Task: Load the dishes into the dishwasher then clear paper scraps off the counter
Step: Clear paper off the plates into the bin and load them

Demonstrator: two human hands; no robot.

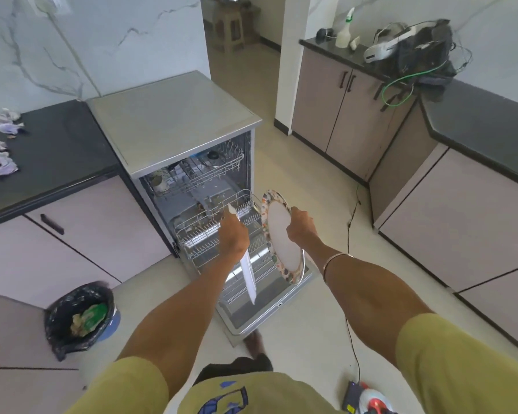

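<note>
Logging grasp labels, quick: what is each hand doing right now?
Left hand: grips a white plate, held edge-on over the lower rack.
Right hand: grips the rim of a floral-rimmed plate.

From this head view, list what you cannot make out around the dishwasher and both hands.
- White plate: seen edge-on, its face hidden; the left hand covers its middle.
- Right hand fingers: hidden behind the patterned plate.
- Upper rack contents: small, behind wires, unidentifiable.
- Paper scraps: cut off by the left edge.
- Bin contents: blurred.
</note>
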